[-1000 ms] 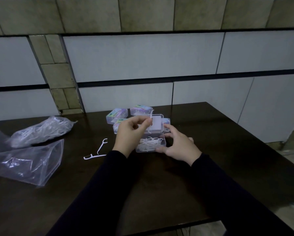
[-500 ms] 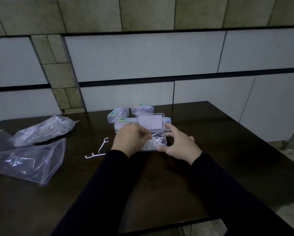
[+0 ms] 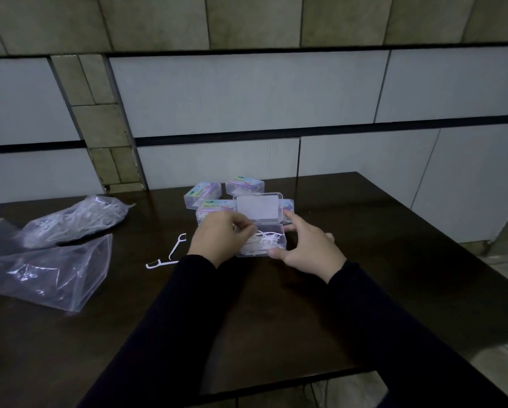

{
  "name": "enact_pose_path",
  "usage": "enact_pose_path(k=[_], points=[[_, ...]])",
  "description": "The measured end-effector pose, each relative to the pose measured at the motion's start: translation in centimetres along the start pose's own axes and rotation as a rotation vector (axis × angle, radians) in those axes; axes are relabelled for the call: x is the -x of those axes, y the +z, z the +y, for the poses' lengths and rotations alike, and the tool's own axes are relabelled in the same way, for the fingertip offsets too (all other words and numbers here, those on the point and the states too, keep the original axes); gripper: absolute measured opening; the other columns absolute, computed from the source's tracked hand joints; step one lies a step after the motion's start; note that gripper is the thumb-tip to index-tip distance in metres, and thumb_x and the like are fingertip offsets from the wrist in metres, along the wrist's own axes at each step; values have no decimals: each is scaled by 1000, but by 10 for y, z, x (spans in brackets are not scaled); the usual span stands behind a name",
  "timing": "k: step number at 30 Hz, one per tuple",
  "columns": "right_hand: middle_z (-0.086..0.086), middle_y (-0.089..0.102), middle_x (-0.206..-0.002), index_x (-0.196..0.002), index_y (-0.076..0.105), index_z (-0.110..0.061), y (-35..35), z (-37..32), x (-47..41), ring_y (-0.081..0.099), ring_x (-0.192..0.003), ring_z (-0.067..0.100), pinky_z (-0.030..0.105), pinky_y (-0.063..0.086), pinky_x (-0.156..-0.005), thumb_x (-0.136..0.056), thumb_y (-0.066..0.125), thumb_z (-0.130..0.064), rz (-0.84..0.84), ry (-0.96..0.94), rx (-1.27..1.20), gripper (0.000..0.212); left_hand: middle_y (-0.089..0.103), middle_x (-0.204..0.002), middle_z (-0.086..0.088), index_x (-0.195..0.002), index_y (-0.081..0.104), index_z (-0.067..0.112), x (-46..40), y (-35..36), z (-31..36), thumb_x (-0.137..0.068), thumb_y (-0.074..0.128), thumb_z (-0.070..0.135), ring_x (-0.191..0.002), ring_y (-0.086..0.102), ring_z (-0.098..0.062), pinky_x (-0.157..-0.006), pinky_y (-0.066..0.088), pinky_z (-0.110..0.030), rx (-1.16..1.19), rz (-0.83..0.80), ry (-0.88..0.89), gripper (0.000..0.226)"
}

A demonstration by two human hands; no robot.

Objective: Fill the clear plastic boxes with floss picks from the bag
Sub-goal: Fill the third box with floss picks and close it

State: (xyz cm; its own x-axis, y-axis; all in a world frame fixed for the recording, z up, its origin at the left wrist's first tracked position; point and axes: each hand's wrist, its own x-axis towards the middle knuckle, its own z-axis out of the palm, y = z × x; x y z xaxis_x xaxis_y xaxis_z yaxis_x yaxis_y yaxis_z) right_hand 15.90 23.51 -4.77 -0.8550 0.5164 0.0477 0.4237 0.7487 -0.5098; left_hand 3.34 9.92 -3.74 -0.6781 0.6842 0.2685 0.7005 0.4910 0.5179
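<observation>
Head view: open box point(image 3: 261, 243) lengthwise left-right, lid upright behind.

head cam | on our head, looking forward-down | near our hands over dark wooden table point(image 3: 364, 290) | single view

Open clear plastic box point(image 3: 260, 240) mid-table, white floss picks point(image 3: 266, 240) inside.
Behind it, closed labelled plastic boxes point(image 3: 244, 185); left, two loose white floss picks point(image 3: 170, 254); toward the dark wooden table's point(image 3: 394, 260) left edge, clear plastic bags point(image 3: 49, 272).

box labels point(image 3: 215, 204) too blurred to read
</observation>
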Motion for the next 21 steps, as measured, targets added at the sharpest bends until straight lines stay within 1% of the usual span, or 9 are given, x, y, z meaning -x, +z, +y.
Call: enact_pose_path(k=[3,5,7,9,10,12,14,17,21], points=[[-5,44,-141,-149,21,-30,1,-2,7,41,-130,18,44,32,-107,-76,72,-55,69,27,26,92,69,-89,12,-91,72,26,7,-4,-3,-88,64,34,-87,60,-2,-85,50,-26,66,88,6,11],[-2,41,-134,-138,32,-31,3,-7,14,43,-124,17,40,40,-103,-72,76,-51,145,20,23,82,69,-88,12,-92,73,25,14,-8,-7,-89,64,33,-85,60,-2,-84,50,-26,66,125,3,13],[-3,40,-125,-126,37,-31,7,-13,23,44,-118,16,35,42,-98,-71,78,-48,168,-24,26,70,69,-91,10,-95,73,24,20,-12,-14,-90,63,33,-86,60,-4,-83,50,-26,43,165,-23,15],[-5,37,-120,-118,38,-31,12,-23,32,42,-115,13,31,41,-95,-74,75,-48,177,-102,67,60,68,-92,8,-98,71,23,27,-18,-23,-90,62,33,-86,59,-6,-83,51,-30,4,215,-73,16],[-5,37,-120,-117,40,-31,15,-29,37,40,-114,12,30,40,-95,-76,73,-49,195,-156,84,56,67,-92,8,-99,70,23,30,-21,-28,-90,61,32,-86,59,-7,-83,51,-32,-13,238,-103,16],[-7,40,-120,-119,44,-30,22,-42,43,40,-115,10,29,37,-97,-81,68,-46,242,-285,105,48,64,-96,7,-105,67,24,36,-28,-40,-92,59,30,-87,56,-7,-81,49,-29,-31,267,-172,17],[-9,45,-119,-123,48,-32,28,-55,47,42,-115,9,30,36,-100,-87,62,-42,231,-386,132,40,62,-101,7,-107,66,25,40,-32,-53,-93,57,25,-88,54,-6,-79,45,-25,-59,275,-248,17],[-10,49,-119,-128,52,-33,41,-75,49,43,-114,9,31,34,-101,-94,55,-37,160,-462,184,35,62,-106,3,-102,67,29,47,-38,-73,-92,56,21,-93,56,-11,-82,48,-29,-112,277,-349,17],[-7,52,-122,-131,55,-30,57,-95,39,42,-115,13,34,31,-99,-98,47,-30,173,-523,257,34,63,-106,4,-96,70,31,56,-47,-85,-90,57,22,-95,58,-13,-86,51,-33,-154,236,-381,17]])
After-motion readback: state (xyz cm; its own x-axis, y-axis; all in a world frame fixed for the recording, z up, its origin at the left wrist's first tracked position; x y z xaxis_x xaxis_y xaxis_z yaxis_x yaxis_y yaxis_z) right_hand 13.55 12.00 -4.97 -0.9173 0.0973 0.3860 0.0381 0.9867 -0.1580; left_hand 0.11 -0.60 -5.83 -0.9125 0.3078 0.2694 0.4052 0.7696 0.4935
